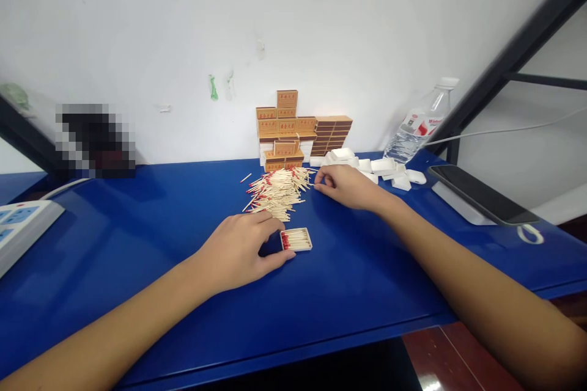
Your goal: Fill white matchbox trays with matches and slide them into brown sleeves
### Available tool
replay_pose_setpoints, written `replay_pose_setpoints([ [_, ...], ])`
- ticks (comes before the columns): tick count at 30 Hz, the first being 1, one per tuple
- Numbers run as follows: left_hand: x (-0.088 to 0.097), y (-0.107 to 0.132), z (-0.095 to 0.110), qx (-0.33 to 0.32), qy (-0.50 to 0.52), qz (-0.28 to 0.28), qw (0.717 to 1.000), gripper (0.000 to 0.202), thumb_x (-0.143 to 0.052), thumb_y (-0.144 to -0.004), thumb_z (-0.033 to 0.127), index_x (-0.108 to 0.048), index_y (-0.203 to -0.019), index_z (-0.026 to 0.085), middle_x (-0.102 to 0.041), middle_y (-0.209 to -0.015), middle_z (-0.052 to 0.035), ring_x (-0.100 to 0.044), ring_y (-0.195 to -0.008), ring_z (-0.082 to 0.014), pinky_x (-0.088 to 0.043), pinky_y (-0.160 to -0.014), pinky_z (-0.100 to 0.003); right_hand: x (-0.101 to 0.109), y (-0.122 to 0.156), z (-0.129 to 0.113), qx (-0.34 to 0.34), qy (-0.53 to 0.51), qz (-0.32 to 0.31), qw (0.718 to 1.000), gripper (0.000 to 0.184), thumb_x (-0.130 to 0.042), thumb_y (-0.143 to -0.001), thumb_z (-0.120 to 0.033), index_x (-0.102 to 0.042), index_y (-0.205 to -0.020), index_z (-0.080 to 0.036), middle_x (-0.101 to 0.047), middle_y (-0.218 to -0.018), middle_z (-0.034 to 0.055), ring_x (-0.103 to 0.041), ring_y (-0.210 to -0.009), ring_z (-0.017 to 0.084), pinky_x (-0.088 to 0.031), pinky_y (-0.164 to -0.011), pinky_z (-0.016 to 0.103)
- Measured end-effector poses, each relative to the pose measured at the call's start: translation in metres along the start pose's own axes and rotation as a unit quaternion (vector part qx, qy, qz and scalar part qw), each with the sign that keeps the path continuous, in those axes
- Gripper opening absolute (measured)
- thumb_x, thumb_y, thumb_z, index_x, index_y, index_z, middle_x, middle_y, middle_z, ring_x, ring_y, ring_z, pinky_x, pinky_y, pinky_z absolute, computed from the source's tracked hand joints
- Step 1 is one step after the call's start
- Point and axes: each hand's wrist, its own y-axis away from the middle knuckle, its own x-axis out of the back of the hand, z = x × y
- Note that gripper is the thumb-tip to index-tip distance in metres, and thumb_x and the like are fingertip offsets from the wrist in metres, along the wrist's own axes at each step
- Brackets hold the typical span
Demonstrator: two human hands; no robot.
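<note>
My left hand [245, 250] lies on the blue desk, its thumb and fingers closed about the left end of a small white matchbox tray [303, 248]. Matches with red heads fill the tray, heads to the left. Behind it spreads a loose pile of matches [277, 192], most of them red-tipped. At the pile's right edge, my right hand [343, 186] is pinched, and the pale end of a match [312, 184] shows at its fingertips. The other fingers are curled in.
Stacked matchboxes [287, 125] stand against the wall behind the pile. Empty white trays [383, 166] lie heaped right of them, near a water bottle [417, 125]. A phone [481, 194] rests on a white block at right; a power strip [27, 229] sits at left.
</note>
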Motion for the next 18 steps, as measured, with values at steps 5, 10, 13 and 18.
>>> replay_pose_setpoints([
  [5, 0.000, 0.000, 0.000, 0.001, -0.002, 0.001, 1.000, 0.030, -0.065, -0.097, 0.048, -0.071, -0.108, 0.021, -0.071, -0.094, -0.0037, -0.064, -0.077, -0.0188, -0.046, -0.066, -0.031, -0.004, 0.000, -0.004, -0.010, 0.017, -0.004, 1.000, 0.011, -0.055, -0.097, -0.021, -0.064, -0.091, -0.019, -0.069, -0.079, 0.0060, -0.059, -0.073, 0.020, -0.036, -0.065, 0.030],
  [10, 0.000, 0.001, 0.000, -0.001, -0.005, 0.008, 1.000, 0.031, -0.064, -0.097, 0.049, -0.071, -0.109, 0.021, -0.071, -0.095, -0.0036, -0.064, -0.077, -0.0185, -0.046, -0.067, -0.031, 0.005, 0.003, 0.001, -0.005, 0.059, 0.033, 0.998, 0.011, -0.051, -0.099, -0.020, -0.061, -0.097, -0.018, -0.072, -0.097, 0.0112, -0.062, -0.083, 0.023, -0.038, -0.070, 0.031],
  [13, 0.000, 0.002, 0.001, 0.002, -0.007, 0.009, 1.000, 0.029, -0.064, -0.097, 0.048, -0.071, -0.108, 0.021, -0.070, -0.095, -0.0034, -0.064, -0.077, -0.0182, -0.046, -0.066, -0.031, 0.011, 0.005, 0.002, 0.023, 0.056, 0.048, 0.997, 0.010, -0.049, -0.099, -0.020, -0.059, -0.097, -0.017, -0.070, -0.100, 0.0120, -0.060, -0.083, 0.022, -0.038, -0.071, 0.032],
  [18, -0.001, 0.001, 0.000, 0.005, -0.019, 0.022, 1.000, 0.030, -0.064, -0.098, 0.048, -0.071, -0.106, 0.020, -0.069, -0.090, -0.0023, -0.064, -0.075, -0.0186, -0.045, -0.065, -0.032, 0.016, 0.012, -0.017, 0.051, -0.042, 0.007, 0.998, 0.012, -0.049, -0.101, -0.026, -0.056, -0.095, -0.018, -0.063, -0.082, 0.0045, -0.052, -0.071, 0.018, -0.036, -0.067, 0.030],
])
